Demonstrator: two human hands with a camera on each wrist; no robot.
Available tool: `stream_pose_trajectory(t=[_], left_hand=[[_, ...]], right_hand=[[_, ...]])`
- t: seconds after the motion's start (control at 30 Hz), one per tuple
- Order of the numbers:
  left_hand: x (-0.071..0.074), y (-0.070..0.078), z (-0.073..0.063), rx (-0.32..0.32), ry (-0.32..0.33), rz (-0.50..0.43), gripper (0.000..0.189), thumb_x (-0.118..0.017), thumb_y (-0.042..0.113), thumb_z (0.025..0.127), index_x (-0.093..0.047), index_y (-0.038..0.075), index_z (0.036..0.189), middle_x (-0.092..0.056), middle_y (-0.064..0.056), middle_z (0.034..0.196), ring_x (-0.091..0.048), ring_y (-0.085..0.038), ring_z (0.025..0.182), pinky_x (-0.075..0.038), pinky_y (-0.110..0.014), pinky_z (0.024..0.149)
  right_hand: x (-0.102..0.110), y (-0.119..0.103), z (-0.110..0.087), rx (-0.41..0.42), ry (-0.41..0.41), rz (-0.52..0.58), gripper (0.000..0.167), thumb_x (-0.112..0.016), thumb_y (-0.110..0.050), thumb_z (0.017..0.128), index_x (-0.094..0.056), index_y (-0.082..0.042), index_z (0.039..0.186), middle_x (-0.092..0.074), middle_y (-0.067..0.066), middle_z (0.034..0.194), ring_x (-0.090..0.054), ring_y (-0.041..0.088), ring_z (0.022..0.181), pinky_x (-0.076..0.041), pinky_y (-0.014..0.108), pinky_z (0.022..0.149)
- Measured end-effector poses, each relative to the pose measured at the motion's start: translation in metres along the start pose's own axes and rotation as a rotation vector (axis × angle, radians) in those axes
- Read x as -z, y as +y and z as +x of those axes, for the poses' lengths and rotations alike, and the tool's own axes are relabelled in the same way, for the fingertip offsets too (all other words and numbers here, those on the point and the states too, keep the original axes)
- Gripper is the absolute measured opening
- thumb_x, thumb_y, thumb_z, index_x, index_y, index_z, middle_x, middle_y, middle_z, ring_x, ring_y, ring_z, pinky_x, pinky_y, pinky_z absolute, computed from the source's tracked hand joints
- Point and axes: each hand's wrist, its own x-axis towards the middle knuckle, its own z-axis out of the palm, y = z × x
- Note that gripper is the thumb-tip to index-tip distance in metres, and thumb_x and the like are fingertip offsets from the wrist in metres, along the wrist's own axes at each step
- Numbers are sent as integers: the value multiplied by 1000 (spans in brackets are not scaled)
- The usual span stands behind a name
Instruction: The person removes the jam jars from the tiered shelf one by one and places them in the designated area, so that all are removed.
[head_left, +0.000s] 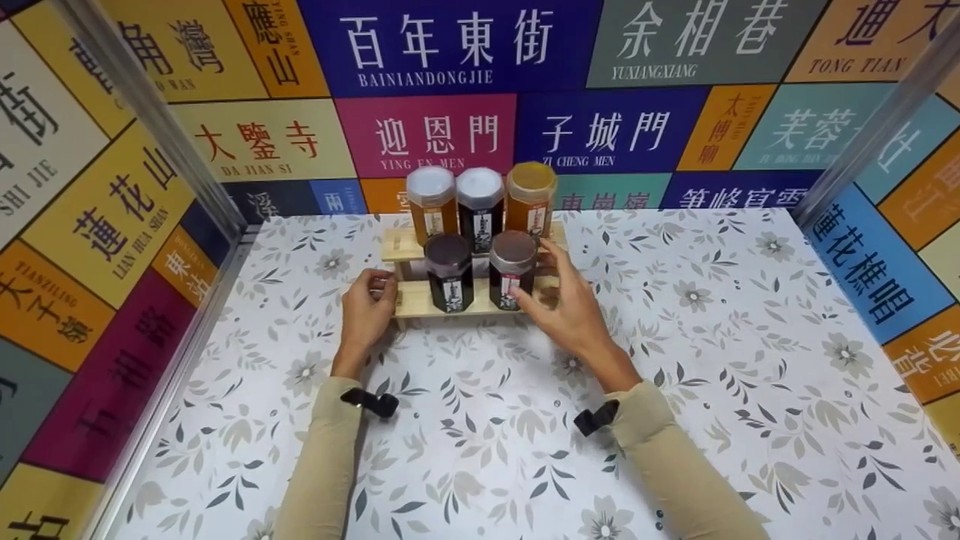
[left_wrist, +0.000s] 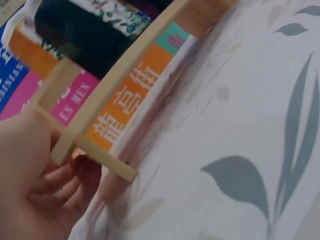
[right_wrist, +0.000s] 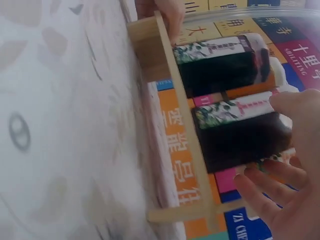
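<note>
A two-tier wooden rack stands on the patterned table. On its lower tier are a dark left jar and a dark right jar with a red-marked label. My left hand grips the rack's left end, the thumb above and curled fingers below the wood in the left wrist view. My right hand is spread around the right jar. Its thumb lies over the label near the lid, while the loosely bent fingertips sit just off the jar's side.
The upper tier carries an amber jar with a white lid, a dark jar with a white lid and an amber jar with a yellow lid. Behind the table rises a wall of coloured panels with lettering.
</note>
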Motion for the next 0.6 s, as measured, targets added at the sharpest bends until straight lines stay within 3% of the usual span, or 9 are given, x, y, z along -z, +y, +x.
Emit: stream_pose_trajectory(t=[0.13, 0.33, 0.6], left_hand=[[-3, -5, 1, -7, -3, -14, 21, -65, 24, 109, -73, 7, 117, -76, -11, 104, -71, -19, 88, -54, -23, 76], [-5, -8, 1, -15, -10, -43, 20, -64, 24, 110, -72, 6, 116, -75, -11, 101, -69, -15, 85, -53, -20, 75], [-7, -8, -4, -26, 1, -63, 20, -60, 23, 112, -70, 6, 117, -75, -12, 106, -70, -21, 90, -52, -23, 78]], right_hand=[[-14, 3, 1, -37, 16, 0, 97, -89, -46, 90, -38, -16, 166, -60, 15, 150, -71, 36, 123, -64, 46, 96], [-28, 5, 1, -106, 45, -19, 101, -94, -48, 83, -40, -12, 161, -57, 16, 154, -67, 34, 133, -58, 44, 110], [-37, 4, 0, -135, 148, -72, 99, -95, -54, 79, -46, -13, 155, -70, 13, 134, -73, 29, 120, -62, 40, 100]])
